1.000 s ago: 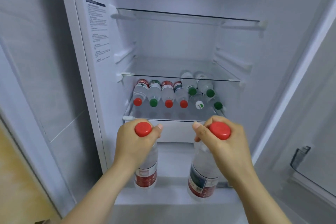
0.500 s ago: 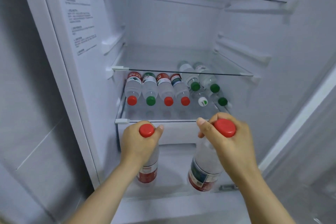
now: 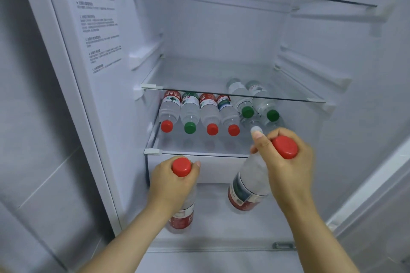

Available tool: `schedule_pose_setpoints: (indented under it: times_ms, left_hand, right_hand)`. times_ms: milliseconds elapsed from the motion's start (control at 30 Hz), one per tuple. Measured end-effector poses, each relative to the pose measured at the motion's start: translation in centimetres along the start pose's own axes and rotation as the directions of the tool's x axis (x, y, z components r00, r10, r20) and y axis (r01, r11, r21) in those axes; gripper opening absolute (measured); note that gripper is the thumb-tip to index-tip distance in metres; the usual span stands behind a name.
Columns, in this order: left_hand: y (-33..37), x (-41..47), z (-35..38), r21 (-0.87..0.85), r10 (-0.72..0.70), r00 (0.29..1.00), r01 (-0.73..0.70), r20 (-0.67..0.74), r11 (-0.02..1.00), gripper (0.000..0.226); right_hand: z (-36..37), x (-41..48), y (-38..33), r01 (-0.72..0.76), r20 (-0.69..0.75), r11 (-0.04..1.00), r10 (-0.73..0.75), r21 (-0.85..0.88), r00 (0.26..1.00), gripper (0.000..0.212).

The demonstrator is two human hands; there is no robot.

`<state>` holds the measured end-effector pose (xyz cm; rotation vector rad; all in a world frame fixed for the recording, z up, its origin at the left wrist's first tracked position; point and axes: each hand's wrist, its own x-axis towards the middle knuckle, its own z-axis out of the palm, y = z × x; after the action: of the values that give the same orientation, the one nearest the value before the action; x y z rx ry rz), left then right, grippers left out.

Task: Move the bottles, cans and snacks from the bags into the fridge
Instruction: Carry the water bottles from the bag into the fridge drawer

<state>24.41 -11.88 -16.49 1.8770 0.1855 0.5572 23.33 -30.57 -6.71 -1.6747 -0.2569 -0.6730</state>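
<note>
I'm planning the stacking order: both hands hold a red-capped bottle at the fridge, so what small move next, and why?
Probably the right hand should lay its tilted bottle base first onto the lower shelf: it is at shelf-edge height near the lying bottles, while the left hand holds the upright bottle lower.

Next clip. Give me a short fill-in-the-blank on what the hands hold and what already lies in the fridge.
1. The left hand grips the left bottle and the right hand grips the right bottle; both their caps are ___.
2. In the row of four bottles lying at the left of the lowest glass shelf, the second cap from the left is ___.
3. The number of green caps in view is ___.
Missing words: red; green; three.
</note>
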Motion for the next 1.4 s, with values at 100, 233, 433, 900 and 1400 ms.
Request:
schedule_pose_setpoints:
  times_ms: [100, 233, 433, 900, 1400]
  left_hand:
    - [0.1, 0.0, 0.0, 0.003, 0.003, 1.000, -0.003, 0.002, 1.000, 0.050]
    - [0.2, -0.2, -0.1, 0.018, 0.020, 1.000, -0.019, -0.019, 1.000, 0.051]
    - [0.1, 0.0, 0.1, 0.024, 0.012, 0.999, -0.011, -0.035, 1.000, 0.046]
    - [-0.1, 0.0, 0.1, 0.025, 0.008, 0.999, -0.007, -0.036, 1.000, 0.048]
    - [0.4, -0.1, 0.2, 0.032, 0.008, 0.999, -0.006, -0.037, 0.999, 0.054]
  right_hand:
    - [0.8, 0.8, 0.6, 0.065, -0.072, 0.994, -0.059, 0.086, 0.996, 0.033]
    - [2.0, 1.8, 1.2, 0.201, -0.185, 0.964, -0.168, 0.174, 0.968, 0.025]
    - [4.2, 3.6, 2.5, 0.452, -0.190, 0.889, -0.434, 0.068, 0.881, 0.025]
    - [7.3, 6.3, 4.7, 0.628, -0.121, 0.777, -0.620, 0.042, 0.775, 0.027]
    - [6.7, 4.8, 12.3, 0.212, 0.312, 0.970, -0.165, -0.122, 0.936, 0.049]
